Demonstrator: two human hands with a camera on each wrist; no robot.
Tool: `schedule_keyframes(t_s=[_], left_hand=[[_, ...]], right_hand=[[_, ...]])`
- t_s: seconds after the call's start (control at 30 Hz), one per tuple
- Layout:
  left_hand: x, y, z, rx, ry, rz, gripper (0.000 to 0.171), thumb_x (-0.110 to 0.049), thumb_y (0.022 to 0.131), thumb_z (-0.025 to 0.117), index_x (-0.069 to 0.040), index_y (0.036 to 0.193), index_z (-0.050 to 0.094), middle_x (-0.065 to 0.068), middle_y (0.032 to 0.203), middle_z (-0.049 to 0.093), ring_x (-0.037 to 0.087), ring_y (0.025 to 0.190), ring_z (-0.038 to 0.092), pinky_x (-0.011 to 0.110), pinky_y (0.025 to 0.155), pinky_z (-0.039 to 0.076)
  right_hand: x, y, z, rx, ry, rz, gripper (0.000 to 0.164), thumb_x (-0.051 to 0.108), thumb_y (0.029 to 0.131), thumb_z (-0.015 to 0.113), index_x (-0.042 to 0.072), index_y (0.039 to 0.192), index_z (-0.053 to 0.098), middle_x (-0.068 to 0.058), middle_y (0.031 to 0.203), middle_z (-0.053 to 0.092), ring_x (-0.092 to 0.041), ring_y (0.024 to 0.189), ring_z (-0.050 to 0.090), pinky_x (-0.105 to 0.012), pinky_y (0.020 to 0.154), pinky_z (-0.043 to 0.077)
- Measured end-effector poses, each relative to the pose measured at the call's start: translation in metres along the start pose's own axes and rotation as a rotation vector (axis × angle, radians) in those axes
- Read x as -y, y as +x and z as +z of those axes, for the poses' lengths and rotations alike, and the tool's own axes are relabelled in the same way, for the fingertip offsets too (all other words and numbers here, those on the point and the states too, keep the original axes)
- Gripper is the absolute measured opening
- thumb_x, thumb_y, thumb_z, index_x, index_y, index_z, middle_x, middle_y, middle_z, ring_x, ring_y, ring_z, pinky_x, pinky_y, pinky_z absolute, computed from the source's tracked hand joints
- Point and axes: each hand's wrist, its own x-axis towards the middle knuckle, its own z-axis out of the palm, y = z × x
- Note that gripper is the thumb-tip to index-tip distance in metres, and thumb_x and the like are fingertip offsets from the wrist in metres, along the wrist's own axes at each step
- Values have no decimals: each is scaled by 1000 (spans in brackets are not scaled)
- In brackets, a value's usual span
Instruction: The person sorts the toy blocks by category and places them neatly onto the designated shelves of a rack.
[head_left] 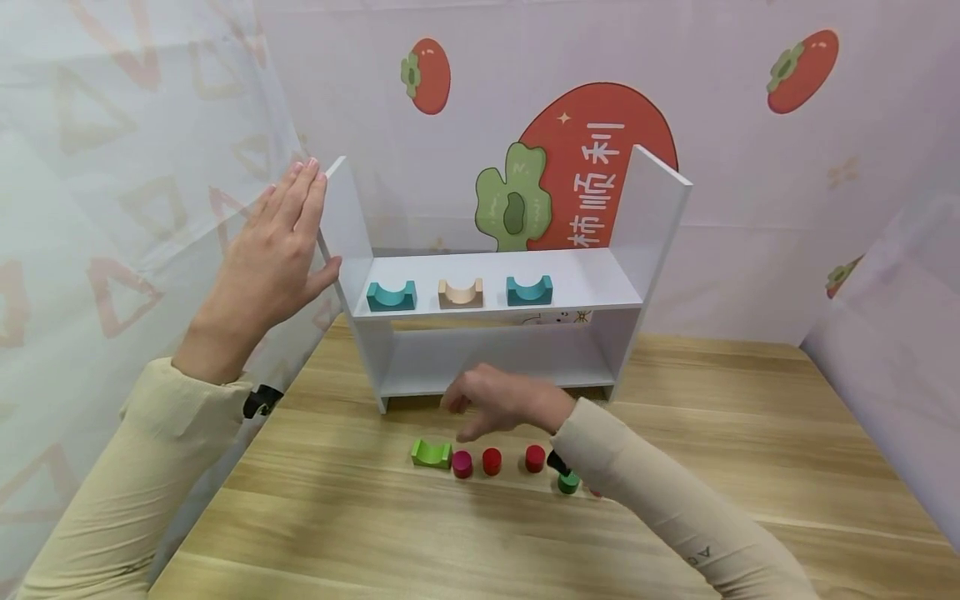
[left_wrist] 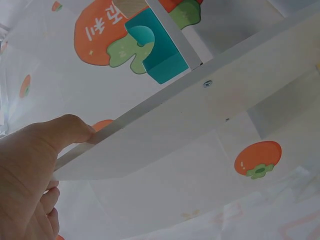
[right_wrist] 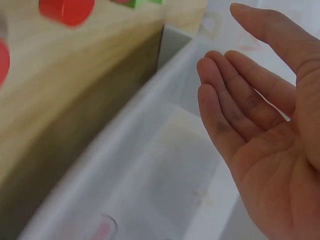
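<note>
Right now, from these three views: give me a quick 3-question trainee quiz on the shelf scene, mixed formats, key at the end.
1. True or false: the left hand lies flat against the left side panel of the white two-tier shelf unit.
2. How many arch-shaped wooden blocks sit on the upper shelf board? A) two B) three C) four
3. Fill in: the right hand hovers above the row of small blocks on the light wooden table, holding ____.

Key:
1. True.
2. B: teal arch block, beige arch block, second teal arch block.
3. Nothing; the palm is empty.
</note>
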Motion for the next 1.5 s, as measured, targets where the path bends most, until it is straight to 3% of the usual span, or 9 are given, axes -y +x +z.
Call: schedule_keyframes(t_s=[0.33,0.57,0.9,1.07,1.3,1.5], left_hand=[[0,-1,0,-8,2,3,97,-12,88,79,6,165,21,24,174,23,39,164,20,60,131,24],[0,1,-2,-12,8,15,98,-12,87,80,7,164,22,25,173,25,41,163,22,61,130,26],[1,0,-2,-20,5,12,98,-12,88,79,6,165,22,25,173,25,40,164,22,61,130,26],[0,0,-3,-13,1,7,98,-12,88,79,6,165,21,24,174,24,39,164,21,61,130,26],[0,0,-2,-12,-2,5,98,-11,88,80,5,165,21,24,174,24,40,164,21,61,130,25],[0,-1,-1,-12,0,9,98,-11,88,80,6,165,22,25,173,25,40,163,23,61,130,26]], right_hand=[[-9,18,48,-15,18,76,47,22,90,85,8,132,73,-5,124,77,-13,110,69,-26,98,58],[-17,23,69,-63,45,110,45,23,88,87,5,127,75,-5,118,78,-11,100,70,-20,88,59],[-16,30,84,-90,13,110,29,21,87,87,6,110,79,3,97,75,0,78,58,-13,70,51],[-16,32,91,-137,11,123,19,15,86,85,7,102,79,5,89,70,-1,72,52,-14,66,48],[-16,31,96,-173,33,144,24,13,87,83,6,109,79,1,99,76,-2,76,56,-15,70,50],[-22,29,95,-196,83,77,26,7,85,82,5,111,79,-1,102,77,0,80,57,-13,70,50]])
